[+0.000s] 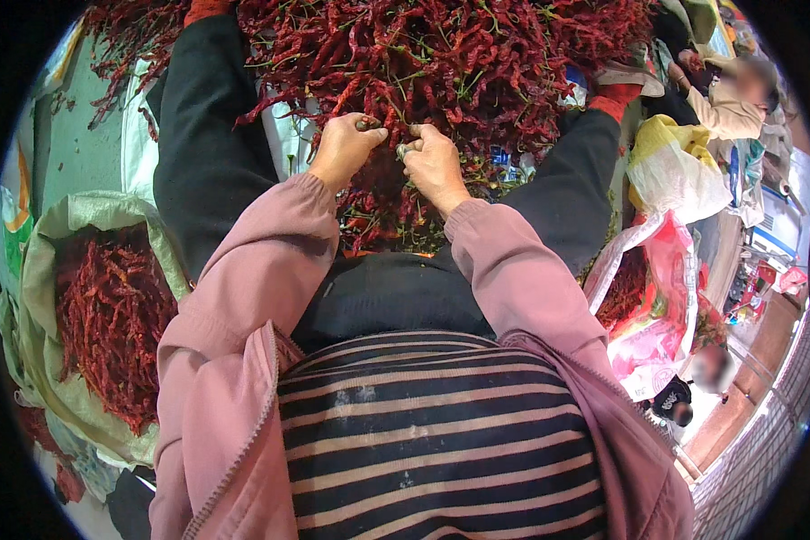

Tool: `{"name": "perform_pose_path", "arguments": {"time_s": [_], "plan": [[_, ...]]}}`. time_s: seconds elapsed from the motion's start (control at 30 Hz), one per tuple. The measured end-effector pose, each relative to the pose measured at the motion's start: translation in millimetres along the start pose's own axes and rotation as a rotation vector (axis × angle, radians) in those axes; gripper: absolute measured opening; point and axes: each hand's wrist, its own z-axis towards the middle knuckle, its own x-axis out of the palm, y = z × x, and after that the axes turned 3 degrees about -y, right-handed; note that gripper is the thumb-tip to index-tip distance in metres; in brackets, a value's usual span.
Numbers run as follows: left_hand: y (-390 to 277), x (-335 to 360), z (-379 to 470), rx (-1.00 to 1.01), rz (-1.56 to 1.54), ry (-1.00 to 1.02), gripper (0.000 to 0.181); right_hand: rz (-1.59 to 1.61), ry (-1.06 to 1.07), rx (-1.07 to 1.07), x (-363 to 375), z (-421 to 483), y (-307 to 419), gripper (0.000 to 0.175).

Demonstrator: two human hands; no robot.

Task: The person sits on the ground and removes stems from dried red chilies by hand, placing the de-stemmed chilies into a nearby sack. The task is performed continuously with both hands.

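A large heap of dried red chili peppers with stems spreads before me between my outstretched legs. At the heap's near edge, my left hand is curled with its thumb and fingers pinched around a dark red piece that looks like a dried chili. Close on its right, my right hand is bent, its fingertips at a thin chili stem; its grip is partly hidden. Below and between the hands lie loose chilies and green stem bits in front of my lap.
An open woven sack of dried chilies stands at my left. On the right are a pink and white sack holding chilies and a yellow and white sack. Another person sits at the upper right; more people are at the lower right.
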Motion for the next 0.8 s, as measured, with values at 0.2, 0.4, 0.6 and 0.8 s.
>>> {"name": "perform_pose_path", "arguments": {"time_s": [0.2, 0.4, 0.6, 0.8], "plan": [[7, 12, 12, -0.023, -0.033, 0.066, 0.040, 0.015, -0.029, -0.093, 4, 3, -5, 0.029], [-11, -3, -15, 0.107, 0.053, 0.159, 0.035, -0.198, -0.122, -0.491, -6, -17, -3, 0.019], [-20, -10, -46, 0.092, -0.181, 0.134, 0.022, -0.278, 0.002, -0.598, -14, -36, 18, 0.017], [-23, -17, -57, -0.001, -0.256, 0.074, 0.017, 0.406, 0.214, -0.078, -32, -49, 28, 0.019]]}}
